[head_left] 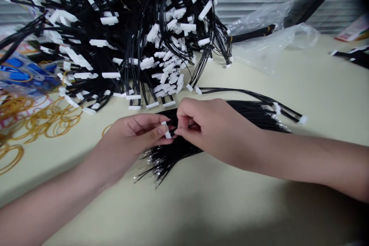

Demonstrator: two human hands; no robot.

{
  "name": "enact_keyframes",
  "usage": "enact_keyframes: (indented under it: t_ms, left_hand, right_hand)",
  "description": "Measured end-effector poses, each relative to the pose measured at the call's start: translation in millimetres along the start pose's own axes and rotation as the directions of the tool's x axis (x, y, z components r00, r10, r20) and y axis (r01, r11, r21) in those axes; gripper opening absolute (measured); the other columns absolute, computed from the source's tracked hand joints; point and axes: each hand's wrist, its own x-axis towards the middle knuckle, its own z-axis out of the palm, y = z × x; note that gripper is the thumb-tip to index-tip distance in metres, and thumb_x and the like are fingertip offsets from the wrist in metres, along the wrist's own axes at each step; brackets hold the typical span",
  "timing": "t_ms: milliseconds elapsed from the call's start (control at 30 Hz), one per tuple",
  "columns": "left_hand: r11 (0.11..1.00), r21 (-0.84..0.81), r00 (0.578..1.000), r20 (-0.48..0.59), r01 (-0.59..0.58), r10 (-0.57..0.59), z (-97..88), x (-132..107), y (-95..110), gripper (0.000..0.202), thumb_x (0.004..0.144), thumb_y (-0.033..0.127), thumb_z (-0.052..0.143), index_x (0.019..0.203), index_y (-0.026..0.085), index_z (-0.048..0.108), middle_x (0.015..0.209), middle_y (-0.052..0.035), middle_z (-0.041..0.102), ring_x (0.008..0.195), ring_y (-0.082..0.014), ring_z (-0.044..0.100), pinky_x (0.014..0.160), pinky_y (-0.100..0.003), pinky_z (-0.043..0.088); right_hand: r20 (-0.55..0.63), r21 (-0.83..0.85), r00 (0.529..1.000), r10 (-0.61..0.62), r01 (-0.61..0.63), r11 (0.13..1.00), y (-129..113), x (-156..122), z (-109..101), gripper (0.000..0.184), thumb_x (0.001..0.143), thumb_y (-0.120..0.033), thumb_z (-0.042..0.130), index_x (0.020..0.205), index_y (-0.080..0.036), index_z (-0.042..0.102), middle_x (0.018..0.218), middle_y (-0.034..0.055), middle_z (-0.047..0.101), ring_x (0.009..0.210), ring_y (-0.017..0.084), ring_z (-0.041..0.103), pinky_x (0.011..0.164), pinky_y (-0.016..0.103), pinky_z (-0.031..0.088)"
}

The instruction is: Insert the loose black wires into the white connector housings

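Note:
My left hand [135, 136] pinches a small white connector [166, 130] between thumb and fingers at the middle of the table. Touching it from the right, my right hand [210, 130] has its fingers closed in a pinch on a thin black wire at that connector. Beneath both hands lies a loose bundle of black wires [170, 157] with bare metal tips fanning out toward me. A finished harness [276, 108] with white plugs lies just right of my right hand.
A big heap of black harnesses with white connectors [129, 34] fills the back left. Yellow rubber bands [43, 121] and a blue packet [20, 73] lie at the left. Clear plastic bags [271, 34] sit at the back right, more cables [354, 55] at the far right.

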Motion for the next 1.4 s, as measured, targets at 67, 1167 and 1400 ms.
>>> enact_keyframes:
  t_ms: [67,1167,1400]
  left_hand:
    - [1.0,0.023,1.0,-0.002,-0.003,0.003,-0.5,0.0,-0.2,0.035,0.069,0.034,0.072,0.099,0.018,0.065,0.098,-0.0054,0.066,0.081,-0.0129,0.066,0.073,-0.017,0.057]
    - [0.932,-0.359,0.997,0.021,-0.058,0.07,-4.5,3.8,11.5,0.012,0.072,0.011,0.066,0.084,0.009,0.066,0.082,-0.0032,0.067,0.07,-0.0099,0.066,0.069,-0.017,0.058]
    - [0.94,-0.336,0.997,0.026,-0.063,0.076,-5.4,3.7,10.9,0.013,0.072,0.014,0.067,0.085,0.009,0.067,0.085,-0.0042,0.067,0.074,-0.0098,0.065,0.071,-0.017,0.058]
  right_hand:
    - [-0.026,-0.019,0.999,-0.026,0.026,0.999,0.2,-1.3,3.8,0.009,0.079,-0.014,0.05,0.071,-0.015,0.045,0.057,-0.0039,0.047,0.047,0.004,0.037,0.044,0.018,0.018]
    - [-0.02,-0.25,0.936,-0.351,0.335,0.908,2.1,-7.9,21.7,0.009,0.079,-0.016,0.059,0.075,-0.01,0.064,0.073,0.004,0.054,0.069,0.013,0.049,0.061,0.025,0.043]
    - [0.067,-0.167,0.95,-0.306,0.313,0.935,1.3,-5.0,19.1,0.016,0.084,-0.015,0.051,0.077,-0.011,0.066,0.076,0.0057,0.057,0.075,0.014,0.05,0.069,0.026,0.043]
